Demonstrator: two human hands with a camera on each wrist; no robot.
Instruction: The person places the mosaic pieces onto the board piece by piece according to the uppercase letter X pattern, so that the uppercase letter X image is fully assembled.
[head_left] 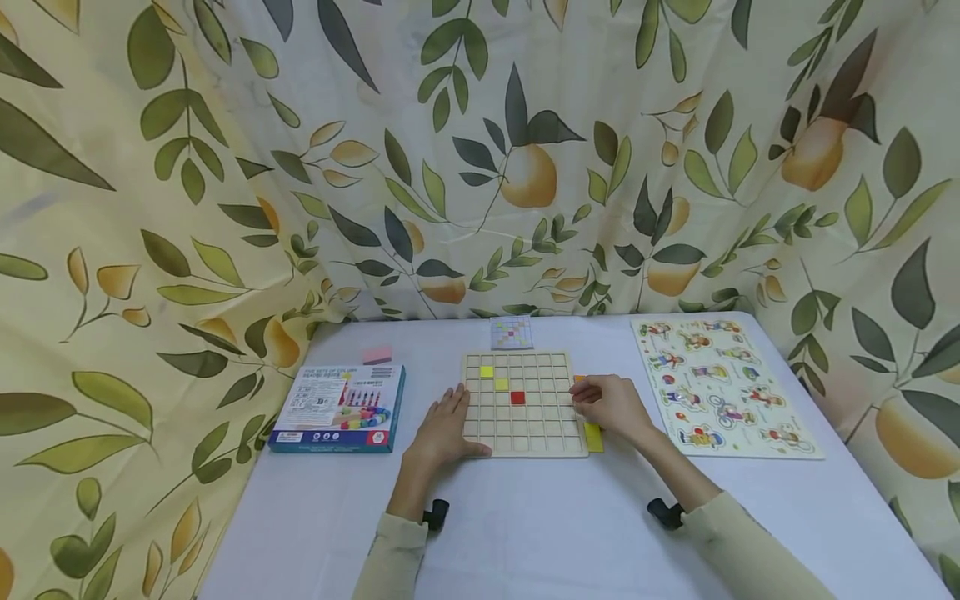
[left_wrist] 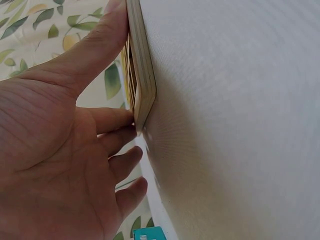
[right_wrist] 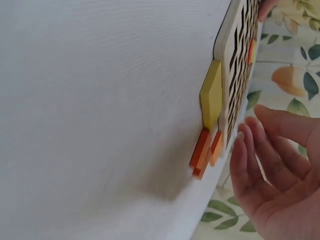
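A wooden grid board (head_left: 526, 448) lies on the table, with two small yellow squares (head_left: 487, 372) and one red square (head_left: 517, 398) in its cells. My left hand (head_left: 444, 429) rests at the board's near left corner, its fingers along the left side and the thumb at the front edge. My right hand (head_left: 617, 406) hovers at the board's right edge, its fingers loosely bent; nothing shows between thumb and fingers in the right wrist view. Beside that edge lie a yellow strip (right_wrist: 212, 95) and orange pieces (right_wrist: 201, 152), partly covered by the hand in the head view.
Behind the board is a small patterned card (head_left: 512, 332). To the left stand a flat printed box (head_left: 341, 408) and a pink block (head_left: 377, 356). A board with cartoon figures (head_left: 723, 387) lies at the right. A leaf-print curtain (head_left: 480, 167) surrounds the table.
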